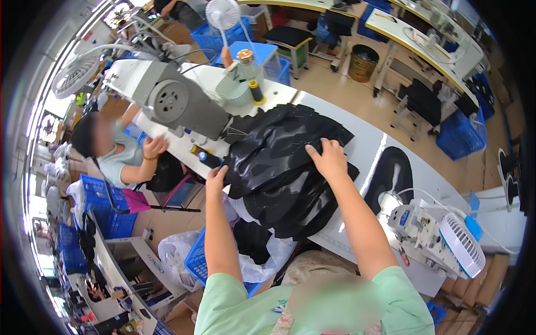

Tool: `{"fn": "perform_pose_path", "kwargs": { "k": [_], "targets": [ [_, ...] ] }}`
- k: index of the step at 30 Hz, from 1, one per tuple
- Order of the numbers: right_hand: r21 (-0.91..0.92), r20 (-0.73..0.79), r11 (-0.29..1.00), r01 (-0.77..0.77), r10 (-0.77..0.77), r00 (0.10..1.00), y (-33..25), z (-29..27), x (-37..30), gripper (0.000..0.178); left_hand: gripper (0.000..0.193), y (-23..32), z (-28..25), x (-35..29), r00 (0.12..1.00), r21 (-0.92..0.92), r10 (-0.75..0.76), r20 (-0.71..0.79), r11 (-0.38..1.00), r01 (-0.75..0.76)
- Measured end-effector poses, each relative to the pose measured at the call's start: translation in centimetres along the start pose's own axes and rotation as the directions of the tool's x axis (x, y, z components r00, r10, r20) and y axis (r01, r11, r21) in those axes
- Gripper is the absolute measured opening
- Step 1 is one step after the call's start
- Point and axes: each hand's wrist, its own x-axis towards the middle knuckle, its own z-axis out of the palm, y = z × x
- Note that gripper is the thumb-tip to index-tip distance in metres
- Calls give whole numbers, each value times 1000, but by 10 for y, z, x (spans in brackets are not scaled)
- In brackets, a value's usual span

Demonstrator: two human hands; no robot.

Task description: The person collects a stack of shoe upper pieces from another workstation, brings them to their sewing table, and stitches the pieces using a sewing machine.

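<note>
A heap of black, partly shiny, leather-like sheet pieces (279, 148) is spread over the table in front of me, in overlapping layers. My left hand (215, 180) pinches the left edge of the heap between thumb and fingers. On the right side of the heap rests my right hand (329, 160), its thumb apart from its fingers and pressed on the top layer. The far left part of the pieces lies by the grey sewing machine (178, 100), whose needle area I cannot see clearly.
Thread cones (205, 158) stand left of the heap; a yellow-topped black cone (255, 92) and a jar (245, 67) stand behind. On the right are a black flat piece (391, 176), another machine (419, 226) and a white fan (462, 245). A co-worker (120, 145) sits left. Below is a blue basket (196, 258).
</note>
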Motion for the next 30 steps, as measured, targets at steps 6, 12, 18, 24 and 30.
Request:
{"fn": "perform_pose_path", "kwargs": {
  "k": [6,12,18,24,30],
  "targets": [
    [97,-43,995,9,-4,999,29,-13,-23,63,73,16,28,-38,999,122,-6,-34,992,10],
    [220,-81,968,124,-108,991,36,-17,-77,61,76,-11,-3,-59,986,41,9,-169,999,-2],
    [285,-42,888,361,-365,930,59,-27,-155,49,51,-32,-25,-111,999,86,-26,-45,996,30],
    [291,180,898,330,-390,903,115,-35,-256,41,47,-98,-63,-170,985,17,-116,-127,993,119],
    [44,676,994,-99,44,735,183,-47,-312,26,31,-144,-55,-243,965,90,-246,-95,963,254]
  ]
}}
